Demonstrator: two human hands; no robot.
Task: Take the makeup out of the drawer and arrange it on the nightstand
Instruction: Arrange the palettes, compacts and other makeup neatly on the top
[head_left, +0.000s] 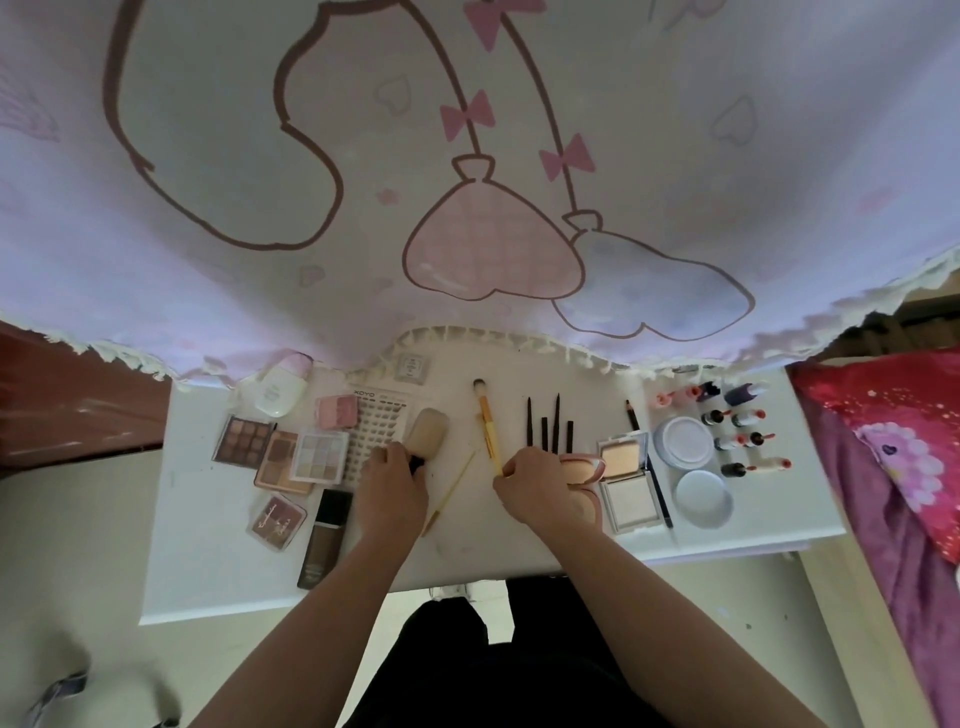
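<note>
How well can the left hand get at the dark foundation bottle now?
Probably yes: the bottle lies uncovered just beside the left hand, but that hand grips the big brush and must free itself first.

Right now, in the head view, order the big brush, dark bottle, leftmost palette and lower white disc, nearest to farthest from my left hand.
1. Big brush: gripped by the left hand.
2. Dark bottle: just to its left.
3. Leftmost palette: farther left.
4. Lower white disc: far right.
</note>
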